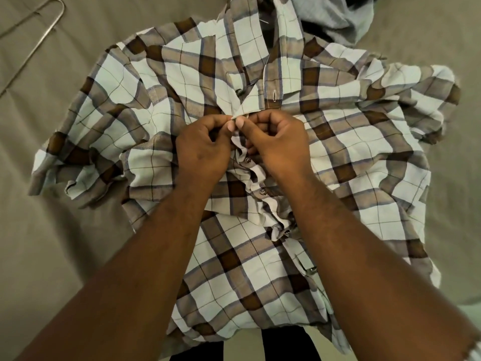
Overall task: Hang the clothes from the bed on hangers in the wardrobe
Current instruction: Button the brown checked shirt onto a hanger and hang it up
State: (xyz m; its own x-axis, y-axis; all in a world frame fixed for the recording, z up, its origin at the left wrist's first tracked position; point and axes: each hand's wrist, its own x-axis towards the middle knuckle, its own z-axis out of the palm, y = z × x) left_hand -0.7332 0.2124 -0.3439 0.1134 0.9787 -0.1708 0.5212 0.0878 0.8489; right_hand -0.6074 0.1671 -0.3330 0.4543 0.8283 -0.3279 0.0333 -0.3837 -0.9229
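Plaid shirt [260,157] lay on bed [39,243] — left hand [203,149] and right hand [278,144] pinched its placket; button could slip if the pinch loosened — hanger [33,40] lay apart.

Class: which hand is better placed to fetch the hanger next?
Left, probably. The hanger lies on the side of the left hand; the right hand would have to cross the shirt.

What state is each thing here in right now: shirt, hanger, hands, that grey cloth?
plaid shirt: crumpled, front up on the bed, top buttonhole empty.
left hand: pinching the shirt's front edge.
right hand: pinching the same edge.
metal hanger: bare, lying on the bed, apart from the shirt.
grey garment: bunched beyond the collar.
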